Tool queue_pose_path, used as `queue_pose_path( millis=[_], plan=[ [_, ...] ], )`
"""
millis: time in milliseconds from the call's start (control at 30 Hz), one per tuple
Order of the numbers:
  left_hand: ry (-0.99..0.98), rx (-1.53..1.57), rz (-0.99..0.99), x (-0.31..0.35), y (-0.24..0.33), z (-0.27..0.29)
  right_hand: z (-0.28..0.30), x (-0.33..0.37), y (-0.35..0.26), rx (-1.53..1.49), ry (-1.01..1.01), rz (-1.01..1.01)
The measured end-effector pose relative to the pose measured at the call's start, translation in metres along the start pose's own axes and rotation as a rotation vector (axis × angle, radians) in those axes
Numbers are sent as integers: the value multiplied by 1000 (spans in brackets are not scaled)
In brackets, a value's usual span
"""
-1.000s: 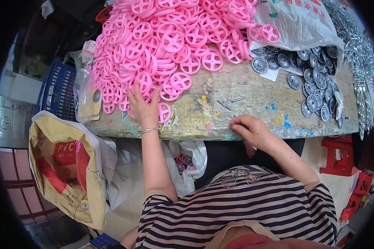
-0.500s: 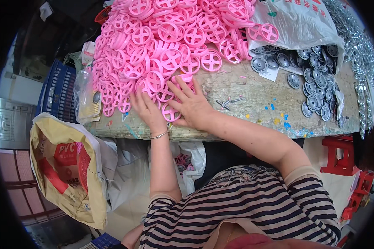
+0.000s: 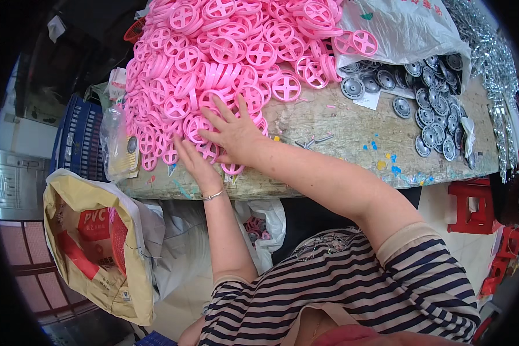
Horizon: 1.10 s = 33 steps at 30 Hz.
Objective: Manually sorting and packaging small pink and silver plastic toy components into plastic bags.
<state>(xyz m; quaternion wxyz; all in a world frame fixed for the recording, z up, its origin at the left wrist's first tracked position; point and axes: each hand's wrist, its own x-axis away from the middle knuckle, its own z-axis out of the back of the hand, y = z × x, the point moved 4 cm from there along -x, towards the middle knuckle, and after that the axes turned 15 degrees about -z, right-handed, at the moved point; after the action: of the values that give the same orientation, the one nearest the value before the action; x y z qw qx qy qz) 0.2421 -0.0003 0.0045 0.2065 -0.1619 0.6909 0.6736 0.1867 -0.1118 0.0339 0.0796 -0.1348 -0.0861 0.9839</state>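
A large heap of pink plastic wheel rings with cross spokes (image 3: 230, 49) covers the far left of the worn table. My right hand (image 3: 235, 137) lies over the heap's near edge, fingers spread and resting on the rings. Just left of it and closer to me, my left hand (image 3: 197, 167) has its fingers stretched out flat against the heap's edge; a bracelet is on that wrist. Neither hand grips a ring. One pink wheel (image 3: 232, 169) sits between the two hands near the table's front edge. Some rings are hidden under my right palm.
Right of the heap, grey discs (image 3: 429, 135) spill from a white plastic bag (image 3: 398, 29). Small metal pins (image 3: 314, 141) lie mid-table. Silver tinsel (image 3: 499, 98) hangs at the right end. Below the table stand an open paper sack (image 3: 95, 254) and a red stool (image 3: 473, 207).
My right hand has moved left and a little farther over the heap, its fingers spreading wider. My left hand has drawn slightly back toward me. The whole view has shifted a little.
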Motion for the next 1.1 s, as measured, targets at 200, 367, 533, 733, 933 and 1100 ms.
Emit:
queue_pose_path(
  millis=[200, 367, 533, 733, 933, 1100],
  plan=[
    [-325, -336, -218, -1, -26, 2, -11, 24, 10, -21, 0, -53],
    [-469, -366, -353, 22, -15, -34, -5, 42, 50, 7, 91, -103],
    [-479, -429, -463, 42, 3, -59, 3, 59, 88, 99, 136, -140],
    [-458, -335, -423, 49, 5, -63, 21, 77, 136, 146, 174, -252],
    [-355, -259, -353, 51, 8, -55, 37, 89, 160, -110, 223, -272],
    [-298, -246, -303, 59, 35, -56, 74, 104, 169, -322, 230, -313]
  ],
)
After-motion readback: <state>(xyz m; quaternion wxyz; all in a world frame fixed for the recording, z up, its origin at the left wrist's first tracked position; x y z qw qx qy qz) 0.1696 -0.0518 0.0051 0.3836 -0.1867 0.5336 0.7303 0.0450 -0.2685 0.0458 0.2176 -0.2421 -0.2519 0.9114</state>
